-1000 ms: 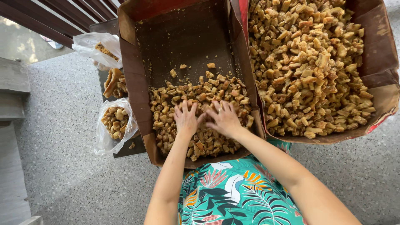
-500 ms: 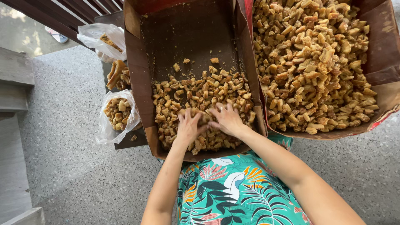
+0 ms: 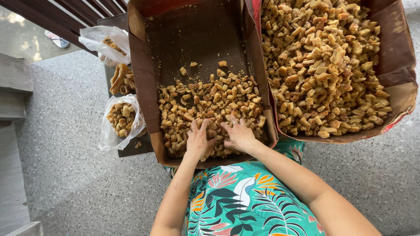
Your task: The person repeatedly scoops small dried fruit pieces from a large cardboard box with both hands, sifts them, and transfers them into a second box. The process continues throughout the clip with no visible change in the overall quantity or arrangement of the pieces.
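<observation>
A brown cardboard box [image 3: 140,74] lies on my lap, its near half covered with golden-brown fried chunks [image 3: 210,100]. My left hand [image 3: 197,140] and my right hand [image 3: 238,135] rest palm down, side by side, on the chunks by the box's near wall. The fingers are spread and press into the pile. I cannot tell whether either hand grips any pieces. My right hand wears a ring. A teal leaf-patterned dress [image 3: 245,201] covers my lap below the box.
A second cardboard box [image 3: 398,57], heaped with the same chunks, sits to the right. To the left, clear plastic bags [image 3: 120,120] with chunks stand on a low dark stand [image 3: 131,148]. Speckled stone floor [image 3: 65,166] lies around, with a step at far left.
Both hands have slid toward me along the pile, nearer the box's near wall, and the view has shifted slightly.
</observation>
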